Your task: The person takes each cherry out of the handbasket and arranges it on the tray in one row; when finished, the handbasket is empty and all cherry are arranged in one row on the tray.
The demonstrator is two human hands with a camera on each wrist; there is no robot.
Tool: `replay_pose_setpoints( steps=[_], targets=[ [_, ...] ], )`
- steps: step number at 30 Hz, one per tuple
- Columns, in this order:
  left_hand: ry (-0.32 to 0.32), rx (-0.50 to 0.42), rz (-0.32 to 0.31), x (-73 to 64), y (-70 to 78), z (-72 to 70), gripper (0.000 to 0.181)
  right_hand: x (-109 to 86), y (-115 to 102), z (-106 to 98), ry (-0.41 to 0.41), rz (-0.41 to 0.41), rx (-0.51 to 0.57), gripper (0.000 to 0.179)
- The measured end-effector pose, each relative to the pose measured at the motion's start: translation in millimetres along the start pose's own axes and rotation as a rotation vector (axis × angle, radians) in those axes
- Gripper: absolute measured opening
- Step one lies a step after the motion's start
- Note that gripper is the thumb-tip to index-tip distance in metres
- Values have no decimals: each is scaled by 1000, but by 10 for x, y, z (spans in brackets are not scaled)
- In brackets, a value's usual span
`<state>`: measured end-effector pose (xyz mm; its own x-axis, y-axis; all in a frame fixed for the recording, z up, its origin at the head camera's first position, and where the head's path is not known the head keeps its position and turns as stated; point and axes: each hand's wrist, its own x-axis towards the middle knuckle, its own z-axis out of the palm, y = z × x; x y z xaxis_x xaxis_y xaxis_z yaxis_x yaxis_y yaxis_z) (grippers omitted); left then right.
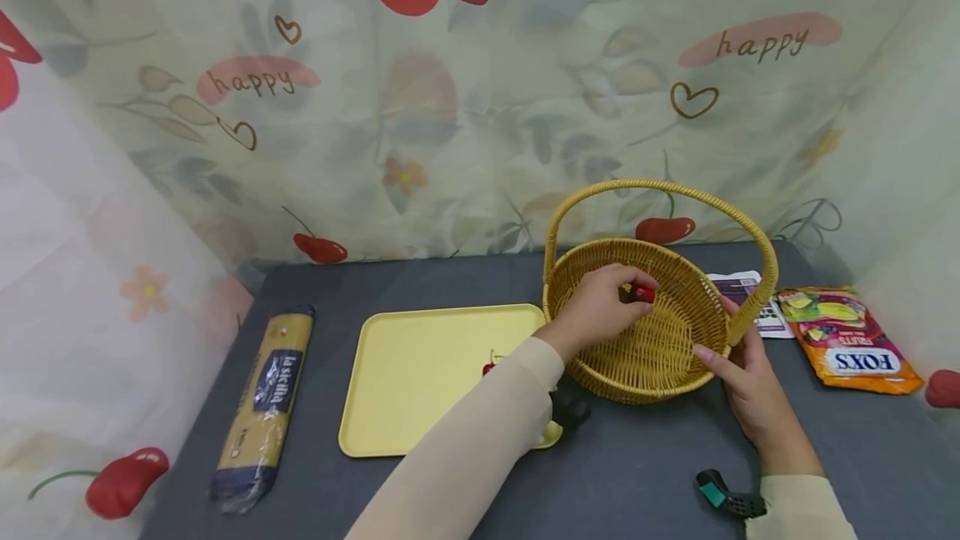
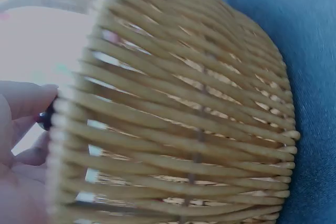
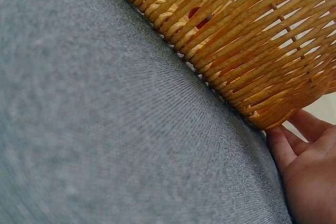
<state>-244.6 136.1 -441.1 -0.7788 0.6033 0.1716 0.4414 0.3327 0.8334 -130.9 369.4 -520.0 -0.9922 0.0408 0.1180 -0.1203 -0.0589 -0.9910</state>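
Note:
A yellow wicker basket (image 1: 678, 348) with a tall arched handle stands tilted toward me on the dark table. My left hand (image 1: 596, 311) reaches over its opening and pinches a dark red cherry (image 1: 643, 294); in the left wrist view the cherry (image 2: 46, 119) shows at the fingertips beside the rim. My right hand (image 1: 753, 386) grips the basket's right side, thumb on the rim and fingers behind. Left of the basket lies a pale yellow tray (image 1: 420, 382). Red cherries (image 1: 489, 368) rest on it, partly covered by my left forearm.
A long la sicilia pasta pack (image 1: 270, 390) lies at the table's left. Right of the basket are an orange and red FOX'S sweets bag (image 1: 847, 340) and a purple and white packet (image 1: 772, 323), partly hidden. Printed cloth (image 1: 480, 123) hangs behind the table.

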Motion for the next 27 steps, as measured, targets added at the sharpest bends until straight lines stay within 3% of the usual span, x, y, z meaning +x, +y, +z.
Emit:
replay_pose_setpoints(
  steps=[5, 12, 19, 24, 27],
  targets=[
    [8, -119, 58, -171, 85, -133, 22, -7, 8, 19, -5, -3, 4, 81],
    [22, -269, 70, -365, 192, -316, 23, -2, 12, 16, 4, -9, 7, 81],
    [20, -246, 106, -585, 246, -458, 26, -12, 20, -14, -1, -20, 16, 81],
    [25, -278, 130, -837, 178, -604, 27, -15, 22, -20, -1, -11, 13, 81],
    [38, -306, 113, -1000, 96, -712, 27, -12, 24, -13, 0, -5, 9, 82]
  ],
)
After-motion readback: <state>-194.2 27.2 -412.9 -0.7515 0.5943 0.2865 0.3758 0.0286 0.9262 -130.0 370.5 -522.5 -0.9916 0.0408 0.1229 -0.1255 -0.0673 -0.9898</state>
